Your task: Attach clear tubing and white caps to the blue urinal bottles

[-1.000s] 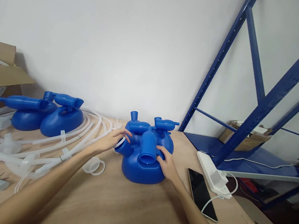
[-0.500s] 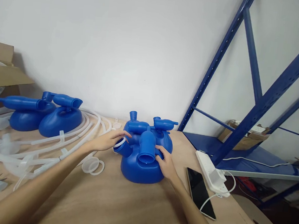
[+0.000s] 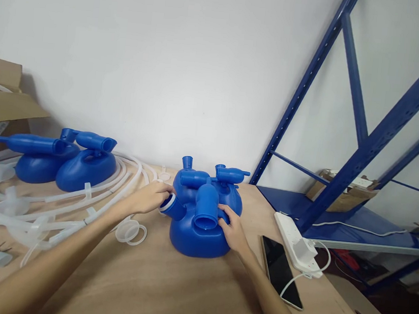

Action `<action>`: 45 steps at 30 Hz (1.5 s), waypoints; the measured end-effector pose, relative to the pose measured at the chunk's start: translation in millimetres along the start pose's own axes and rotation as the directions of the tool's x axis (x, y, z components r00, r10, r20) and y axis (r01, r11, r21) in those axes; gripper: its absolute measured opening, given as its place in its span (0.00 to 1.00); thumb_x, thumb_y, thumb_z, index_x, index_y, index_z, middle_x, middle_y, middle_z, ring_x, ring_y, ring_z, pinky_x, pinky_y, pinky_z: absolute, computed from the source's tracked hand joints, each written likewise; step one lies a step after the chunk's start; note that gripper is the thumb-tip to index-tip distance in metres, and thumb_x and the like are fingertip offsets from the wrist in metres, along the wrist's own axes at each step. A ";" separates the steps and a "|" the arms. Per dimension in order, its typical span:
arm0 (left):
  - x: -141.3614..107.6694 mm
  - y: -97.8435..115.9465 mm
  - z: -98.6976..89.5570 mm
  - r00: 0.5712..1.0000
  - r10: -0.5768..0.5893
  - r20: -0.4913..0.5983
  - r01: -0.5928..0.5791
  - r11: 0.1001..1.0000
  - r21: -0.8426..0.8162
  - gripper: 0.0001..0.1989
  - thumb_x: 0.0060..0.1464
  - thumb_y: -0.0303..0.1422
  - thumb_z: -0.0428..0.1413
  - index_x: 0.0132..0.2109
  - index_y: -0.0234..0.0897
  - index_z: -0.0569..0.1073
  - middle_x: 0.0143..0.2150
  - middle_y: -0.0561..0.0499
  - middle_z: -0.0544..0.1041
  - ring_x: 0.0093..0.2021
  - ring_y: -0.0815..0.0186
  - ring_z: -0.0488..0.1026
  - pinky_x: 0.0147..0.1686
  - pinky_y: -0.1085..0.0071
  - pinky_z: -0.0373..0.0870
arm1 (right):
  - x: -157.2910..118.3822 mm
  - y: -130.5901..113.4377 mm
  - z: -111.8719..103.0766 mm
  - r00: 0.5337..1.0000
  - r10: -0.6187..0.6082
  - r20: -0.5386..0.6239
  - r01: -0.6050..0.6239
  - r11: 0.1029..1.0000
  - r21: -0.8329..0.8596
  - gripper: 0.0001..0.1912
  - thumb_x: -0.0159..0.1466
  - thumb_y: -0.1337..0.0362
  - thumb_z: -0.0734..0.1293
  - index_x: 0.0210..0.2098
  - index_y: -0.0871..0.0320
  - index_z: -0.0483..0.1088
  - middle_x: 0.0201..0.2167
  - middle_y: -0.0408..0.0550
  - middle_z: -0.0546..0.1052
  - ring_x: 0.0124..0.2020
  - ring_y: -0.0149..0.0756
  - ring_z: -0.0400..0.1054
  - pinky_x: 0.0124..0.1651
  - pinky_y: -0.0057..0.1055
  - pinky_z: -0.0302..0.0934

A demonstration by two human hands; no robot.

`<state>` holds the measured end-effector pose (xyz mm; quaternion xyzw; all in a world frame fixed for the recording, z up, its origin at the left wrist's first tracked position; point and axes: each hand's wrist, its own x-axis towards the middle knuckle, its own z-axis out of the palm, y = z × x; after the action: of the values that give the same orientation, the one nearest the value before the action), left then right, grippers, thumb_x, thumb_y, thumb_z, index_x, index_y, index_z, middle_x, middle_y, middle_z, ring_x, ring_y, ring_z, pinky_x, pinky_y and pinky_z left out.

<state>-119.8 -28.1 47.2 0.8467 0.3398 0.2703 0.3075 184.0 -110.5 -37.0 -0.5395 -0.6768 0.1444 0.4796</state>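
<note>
In front of me sits a blue plastic urinal bottle (image 3: 195, 243), its short neck (image 3: 176, 210) angled to the left. A white ring (image 3: 168, 202) lies at the mouth of that neck. The fingers of my left hand (image 3: 152, 197) are closed at the neck's rim, on the ring; their tips are partly hidden behind it. My right hand (image 3: 232, 231) grips the bottle's handle on the right side, thumb and fingers wrapped round it. A blue tubular piece (image 3: 207, 202) rests on top, its open end towards me. A clear cap with a loop (image 3: 127, 231) lies left of the bottle.
Two similar bottles (image 3: 224, 198) stand behind, touching or close. At left are two more bottles (image 3: 85, 172) and coiled clear tubing (image 3: 105, 201). A phone (image 3: 280, 272), a white power strip (image 3: 297, 244) and its cable lie right. A blue shelf frame (image 3: 340, 189) stands beyond.
My left hand has drawn in at the neck's mouth, its outstretched fingers now curled on the rim and ring. My right hand keeps its place on the handle.
</note>
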 end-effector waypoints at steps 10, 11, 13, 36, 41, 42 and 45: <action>-1.6 7.4 25.6 0.989 -0.104 -0.104 0.090 0.987 -0.133 0.29 0.66 0.53 0.44 0.33 0.39 0.79 0.36 0.46 0.82 0.40 0.53 0.76 0.47 0.60 0.72 | -0.8 5.0 2.4 1.000 0.006 0.000 -0.006 1.000 0.020 0.17 0.63 0.61 0.64 0.48 0.55 0.77 0.51 0.53 0.82 0.55 0.51 0.75 0.62 0.49 0.66; -2.2 8.3 33.5 0.986 -0.089 -0.142 0.073 0.990 -0.117 0.29 0.67 0.54 0.43 0.34 0.39 0.79 0.37 0.46 0.82 0.42 0.52 0.76 0.50 0.58 0.71 | -0.8 4.9 2.1 1.000 -0.005 -0.002 0.005 1.000 0.022 0.16 0.63 0.61 0.64 0.47 0.55 0.77 0.51 0.53 0.82 0.54 0.51 0.75 0.62 0.48 0.66; -3.6 7.0 46.1 0.980 -0.023 -0.199 0.003 0.995 -0.099 0.28 0.69 0.53 0.42 0.42 0.38 0.78 0.44 0.45 0.82 0.48 0.50 0.76 0.55 0.56 0.69 | -0.5 4.0 1.2 1.000 -0.030 0.000 0.030 0.999 0.024 0.15 0.62 0.63 0.64 0.46 0.55 0.77 0.50 0.52 0.82 0.53 0.50 0.75 0.61 0.47 0.66; -36.6 -6.1 62.1 0.915 0.327 -0.236 -0.313 0.945 0.098 0.09 0.62 0.35 0.55 0.48 0.39 0.71 0.46 0.44 0.79 0.47 0.55 0.76 0.50 0.59 0.70 | -8.1 -21.2 -13.9 0.932 -0.296 0.210 0.332 0.928 -0.168 0.53 0.63 0.50 0.73 0.78 0.53 0.44 0.76 0.59 0.56 0.75 0.59 0.54 0.74 0.57 0.53; -37.5 -6.3 58.0 0.929 0.314 -0.198 -0.301 0.949 0.090 0.06 0.59 0.33 0.56 0.44 0.40 0.70 0.45 0.45 0.78 0.45 0.57 0.74 0.47 0.60 0.70 | -10.9 -41.2 -8.1 0.975 -0.151 0.165 0.172 0.977 -0.125 0.59 0.55 0.48 0.79 0.76 0.53 0.49 0.59 0.60 0.79 0.58 0.61 0.76 0.59 0.54 0.70; -37.4 -5.0 58.4 0.927 0.323 -0.190 -0.309 0.946 0.101 0.06 0.59 0.33 0.56 0.44 0.40 0.70 0.44 0.46 0.78 0.44 0.57 0.74 0.47 0.60 0.70 | -10.9 -44.5 -5.4 0.986 -0.106 0.127 0.120 0.987 -0.108 0.59 0.55 0.50 0.80 0.76 0.53 0.48 0.51 0.57 0.82 0.52 0.59 0.79 0.55 0.52 0.73; -37.0 -0.5 61.5 0.915 0.359 -0.184 -0.339 0.932 0.131 0.06 0.60 0.34 0.55 0.44 0.40 0.71 0.44 0.45 0.77 0.45 0.56 0.74 0.48 0.59 0.71 | -10.1 -50.5 1.8 0.996 -0.041 0.079 0.048 0.995 -0.092 0.57 0.57 0.54 0.78 0.77 0.52 0.44 0.43 0.50 0.84 0.42 0.55 0.82 0.48 0.48 0.75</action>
<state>-102.1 -76.0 -3.3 0.8751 0.2258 0.3900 0.1762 152.2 -137.6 -6.9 -0.5402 -0.7126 0.1224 0.4307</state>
